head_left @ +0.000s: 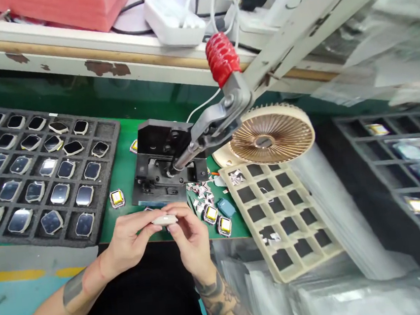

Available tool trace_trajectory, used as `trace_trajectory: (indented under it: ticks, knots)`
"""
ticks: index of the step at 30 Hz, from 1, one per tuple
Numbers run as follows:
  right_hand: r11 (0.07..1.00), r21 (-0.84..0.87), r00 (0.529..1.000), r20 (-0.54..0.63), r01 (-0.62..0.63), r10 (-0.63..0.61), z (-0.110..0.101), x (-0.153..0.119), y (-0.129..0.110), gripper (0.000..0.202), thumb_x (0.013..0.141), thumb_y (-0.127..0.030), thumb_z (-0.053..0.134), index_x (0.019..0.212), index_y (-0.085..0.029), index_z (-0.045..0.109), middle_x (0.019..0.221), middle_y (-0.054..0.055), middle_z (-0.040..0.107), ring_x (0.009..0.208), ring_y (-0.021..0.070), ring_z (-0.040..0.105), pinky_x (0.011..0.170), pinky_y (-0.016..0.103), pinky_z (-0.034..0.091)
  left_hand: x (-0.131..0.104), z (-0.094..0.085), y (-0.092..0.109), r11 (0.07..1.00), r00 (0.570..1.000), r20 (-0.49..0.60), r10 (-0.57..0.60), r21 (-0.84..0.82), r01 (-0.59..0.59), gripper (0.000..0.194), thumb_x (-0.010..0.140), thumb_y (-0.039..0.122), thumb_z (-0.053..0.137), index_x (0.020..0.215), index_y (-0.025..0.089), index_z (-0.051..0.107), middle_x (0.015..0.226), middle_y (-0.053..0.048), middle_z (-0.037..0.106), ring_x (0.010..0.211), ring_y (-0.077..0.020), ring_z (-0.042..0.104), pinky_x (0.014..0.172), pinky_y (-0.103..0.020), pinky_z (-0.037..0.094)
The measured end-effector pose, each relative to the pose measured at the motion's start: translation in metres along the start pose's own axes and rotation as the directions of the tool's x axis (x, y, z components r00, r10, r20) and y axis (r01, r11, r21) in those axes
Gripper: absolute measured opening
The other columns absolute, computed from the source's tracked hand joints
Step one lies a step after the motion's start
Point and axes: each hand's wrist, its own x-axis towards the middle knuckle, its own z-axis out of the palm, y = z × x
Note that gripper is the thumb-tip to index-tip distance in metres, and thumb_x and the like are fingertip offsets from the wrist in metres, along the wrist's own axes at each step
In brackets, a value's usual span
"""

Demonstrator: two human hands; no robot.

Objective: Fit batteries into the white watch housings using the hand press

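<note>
Between my left hand (134, 236) and my right hand (191, 236) I hold a watch case (165, 220), pale and seen edge-on, its face hidden from view. Both hands pinch it by its ends between thumb and fingers, above the table's front edge. Just beyond my hands stands a black press fixture (159, 174) with a metal toggle clamp (214, 120) and a red handle grip (221, 57). Right of my right hand lie two watch modules with yellow squares, one here (210, 214) and one nearer (224, 226). Another module (117, 198) lies left of the fixture.
A dark foam tray (103, 182) with several watches covers the left. On the right are a beige compartment tray (242, 209), a small fan (270, 134), a black tray (376, 151) and plastic bags (342, 293). Small silvery pieces (202, 193) lie beside the fixture. A shelf (56, 66) runs behind.
</note>
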Motion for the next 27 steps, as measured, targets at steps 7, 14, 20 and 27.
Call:
trace_trajectory:
  ticks: [7, 14, 20, 27]
  knots:
    - [0.998, -0.023, 0.996, -0.064, 0.062, -0.064, 0.008, -0.002, 0.011, 0.014, 0.105, -0.038, 0.072, 0.114, -0.029, 0.078, 0.111, 0.008, 0.071, 0.109, 0.0244, 0.070, 0.096, 0.041, 0.062, -0.005, -0.002, -0.004, 1.000, 1.000, -0.013, 0.002, 0.012, -0.001, 0.027, 0.108, 0.019, 0.068, 0.128, 0.026, 0.084, 0.115, -0.007, 0.088, 0.103, -0.0246, 0.085, 0.093, -0.035, 0.067]
    - [0.948, -0.313, 0.997, 0.061, 0.063, -0.046, -0.001, 0.011, -0.006, 0.011, 0.106, -0.033, 0.066, 0.108, -0.027, 0.076, 0.108, 0.008, 0.073, 0.102, 0.0249, 0.072, 0.089, 0.042, 0.063, -0.012, -0.002, -0.008, 0.986, 0.984, -0.089, -0.154, -0.080, 0.147, 0.023, 0.104, 0.027, 0.074, 0.125, 0.022, 0.083, 0.114, -0.010, 0.087, 0.097, -0.0263, 0.085, 0.088, -0.037, 0.069]
    - [0.761, -0.473, 0.766, -0.240, 0.444, -0.596, -0.018, 0.092, -0.082, 0.041, 0.106, -0.059, 0.061, 0.141, -0.039, 0.068, 0.134, 0.009, 0.063, 0.120, 0.0328, 0.069, 0.104, 0.059, 0.062, 0.008, 0.000, -0.020, 0.774, 0.869, -0.075, -0.489, -0.496, 0.393, 0.054, 0.091, 0.036, 0.088, 0.138, 0.015, 0.071, 0.109, -0.014, 0.085, 0.092, -0.0284, 0.085, 0.079, -0.035, 0.069]
    - [0.744, -0.294, 0.778, -0.003, 0.600, -0.628, -0.002, 0.151, -0.150, 0.053, 0.110, -0.060, 0.057, 0.155, -0.033, 0.060, 0.154, 0.004, 0.063, 0.150, 0.0330, 0.059, 0.127, 0.056, 0.050, 0.042, 0.011, -0.018, 0.865, 0.987, -0.059, -0.153, 0.474, 0.162, 0.025, 0.108, 0.032, 0.068, 0.128, 0.022, 0.079, 0.135, -0.012, 0.072, 0.089, -0.0204, 0.079, 0.073, -0.031, 0.059]
